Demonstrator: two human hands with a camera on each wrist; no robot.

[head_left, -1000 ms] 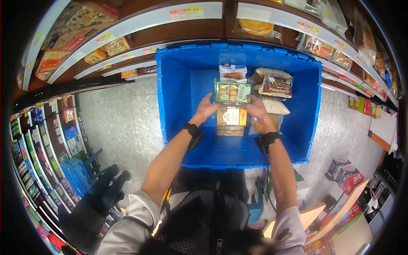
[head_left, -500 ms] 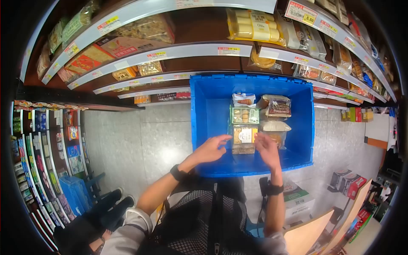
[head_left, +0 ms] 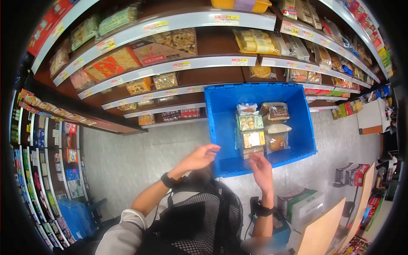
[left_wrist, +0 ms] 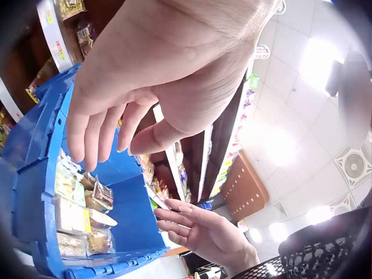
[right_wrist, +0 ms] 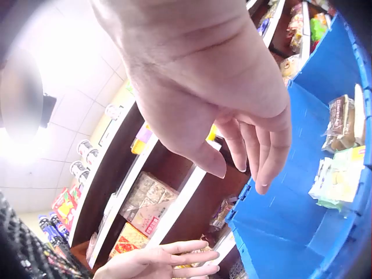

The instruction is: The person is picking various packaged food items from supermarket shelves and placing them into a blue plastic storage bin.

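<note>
Closest in, a dark mesh garment or bag (head_left: 197, 231) covered the person's front. Right hand (head_left: 261, 168): empty, fingers extended and slightly bent, seen from the head across the near wall of the blue crate (head_left: 305, 123). Left hand (head_left: 197, 157): also empty, fingers loosely stretched, outside the crate's near-left side and pointing toward it. The crate's long axis ran left to right before the person, slightly askew. Inside, packs lay in two columns running away from the body. The near brown pack (head_left: 253, 152) was just beyond the right fingertips, its long axis crosswise; the right hand was plainly the nearer, the left having the crate's side wall between it and the goods. Contact with that pack could not be told from the head view. Farther up the left column: a yellow-and-white labelled pack (head_left: 253, 139), then a green-edged pack (head_left: 250, 122). Right column, near to far: a round golden item in clear wrap (head_left: 278, 143), a pale pack (head_left: 278, 128), a dark-labelled pack (head_left: 278, 111). Behind the crate stood brown shelving (head_left: 212, 76) carrying packaged food.
</note>
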